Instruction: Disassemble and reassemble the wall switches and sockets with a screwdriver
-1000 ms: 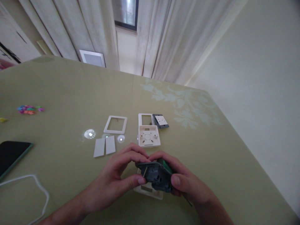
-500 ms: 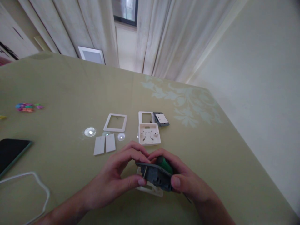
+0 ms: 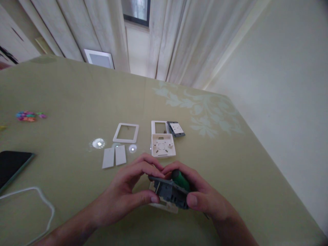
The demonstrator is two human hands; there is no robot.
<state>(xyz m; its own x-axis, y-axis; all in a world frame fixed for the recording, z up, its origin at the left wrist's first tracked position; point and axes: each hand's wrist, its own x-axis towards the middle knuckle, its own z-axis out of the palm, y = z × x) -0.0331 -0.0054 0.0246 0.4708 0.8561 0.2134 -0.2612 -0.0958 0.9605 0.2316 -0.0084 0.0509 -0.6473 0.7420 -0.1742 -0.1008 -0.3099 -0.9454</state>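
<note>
Both hands meet low in the middle of the view over a grey switch module (image 3: 171, 193). My left hand (image 3: 130, 191) pinches its left end between thumb and fingers. My right hand (image 3: 202, 198) grips its right side, fingers curled, together with a green-handled tool (image 3: 181, 179) that shows behind the module. A white plastic part (image 3: 164, 206) lies on the olive tablecloth (image 3: 77, 102) right under the module. What the tool's tip touches is hidden by the fingers.
Beyond the hands lie a white back box (image 3: 162, 145), a white frame (image 3: 126, 133), two white rocker covers (image 3: 114, 156), another frame (image 3: 158, 126) and a grey module (image 3: 175, 129). A black phone (image 3: 12, 165) and white cable (image 3: 28, 205) lie at left, colourful bits (image 3: 27, 115) farther back.
The hands and module have stayed almost in place, shifting only a little. A bit more of the green handle shows now. The view has tilted slightly.
</note>
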